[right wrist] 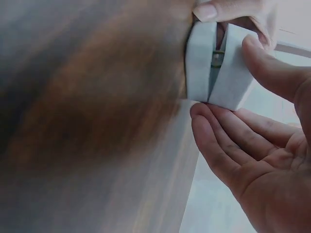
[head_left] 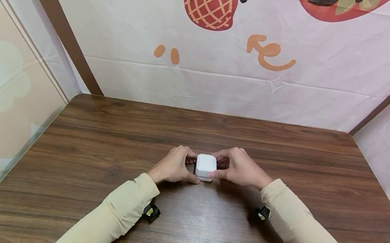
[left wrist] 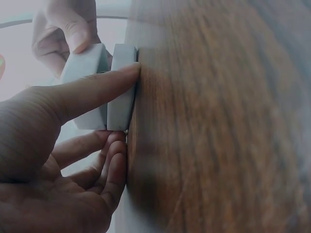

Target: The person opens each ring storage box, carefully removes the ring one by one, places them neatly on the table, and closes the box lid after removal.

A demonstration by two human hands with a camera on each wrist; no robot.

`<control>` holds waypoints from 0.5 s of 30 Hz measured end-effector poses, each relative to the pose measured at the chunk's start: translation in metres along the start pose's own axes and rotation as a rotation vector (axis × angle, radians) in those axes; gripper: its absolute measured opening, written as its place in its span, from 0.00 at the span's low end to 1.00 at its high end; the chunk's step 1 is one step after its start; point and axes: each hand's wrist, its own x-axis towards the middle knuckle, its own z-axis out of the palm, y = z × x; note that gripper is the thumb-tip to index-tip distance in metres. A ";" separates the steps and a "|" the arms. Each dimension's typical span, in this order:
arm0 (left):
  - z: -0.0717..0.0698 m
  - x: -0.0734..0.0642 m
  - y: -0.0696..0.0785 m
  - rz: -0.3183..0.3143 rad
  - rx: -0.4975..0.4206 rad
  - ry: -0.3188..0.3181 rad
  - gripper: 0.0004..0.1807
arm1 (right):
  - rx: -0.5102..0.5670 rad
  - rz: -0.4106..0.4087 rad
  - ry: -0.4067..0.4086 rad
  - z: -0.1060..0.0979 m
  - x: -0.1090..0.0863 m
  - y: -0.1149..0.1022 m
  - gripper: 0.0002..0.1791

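A small white hinged box (head_left: 206,164), like a jewellery box, stands on the wooden table between both hands. My left hand (head_left: 176,166) holds its base (left wrist: 121,99) low down, thumb along one side and fingers at the other, close to the tabletop. With thumb and fingers my right hand (head_left: 242,168) pinches the lid (right wrist: 235,68). Raised at one side, the lid sits tilted over the base, leaving a narrow wedge of a gap. Inside that gap a small metal piece (right wrist: 217,59) shows in the right wrist view. The rest of the inside is hidden.
The dark wood-grain table (head_left: 104,134) reaches back to a white printed curtain (head_left: 126,26). More cloth hangs along the left and right sides. Each sleeve carries a small black wrist device (head_left: 151,212).
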 end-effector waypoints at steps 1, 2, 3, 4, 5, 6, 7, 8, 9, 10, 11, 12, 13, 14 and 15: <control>0.000 0.000 0.000 -0.001 -0.002 0.001 0.26 | 0.018 0.006 -0.012 -0.002 0.001 0.000 0.21; 0.000 0.000 0.000 -0.002 -0.003 0.003 0.26 | 0.037 0.016 -0.024 -0.003 0.003 0.000 0.21; 0.000 0.000 0.000 -0.003 -0.005 0.003 0.26 | 0.053 0.031 -0.038 -0.005 0.004 0.000 0.21; 0.000 0.000 0.000 -0.004 -0.006 0.004 0.26 | 0.064 0.046 -0.051 -0.007 0.006 0.001 0.21; 0.000 0.000 0.000 -0.005 -0.007 0.005 0.26 | 0.078 0.065 -0.067 -0.009 0.008 0.001 0.21; 0.000 0.000 0.000 -0.006 -0.008 0.005 0.26 | 0.095 0.087 -0.083 -0.011 0.010 0.000 0.21; 0.000 0.000 -0.001 -0.006 -0.009 0.006 0.26 | 0.109 0.106 -0.097 -0.013 0.011 0.001 0.21; 0.000 0.000 -0.001 -0.007 -0.010 0.006 0.26 | 0.122 0.126 -0.111 -0.015 0.013 0.001 0.21; 0.000 0.000 -0.001 -0.007 -0.011 0.005 0.26 | 0.129 0.138 -0.125 -0.017 0.015 0.001 0.21; 0.000 0.000 -0.001 -0.007 -0.011 0.005 0.26 | 0.140 0.150 -0.138 -0.019 0.016 0.001 0.20; 0.000 0.000 -0.001 -0.006 -0.012 0.004 0.26 | 0.156 0.169 -0.153 -0.021 0.018 0.001 0.20; 0.000 0.000 -0.002 -0.005 -0.013 0.003 0.26 | 0.170 0.187 -0.167 -0.023 0.019 0.001 0.20; 0.000 0.000 -0.002 -0.004 -0.013 0.001 0.26 | 0.179 0.202 -0.181 -0.025 0.021 0.001 0.20; 0.000 0.000 -0.002 -0.003 -0.014 -0.001 0.25 | 0.189 0.218 -0.194 -0.027 0.022 0.002 0.20; 0.000 0.001 -0.002 -0.002 -0.014 -0.003 0.25 | 0.202 0.234 -0.207 -0.029 0.024 0.002 0.20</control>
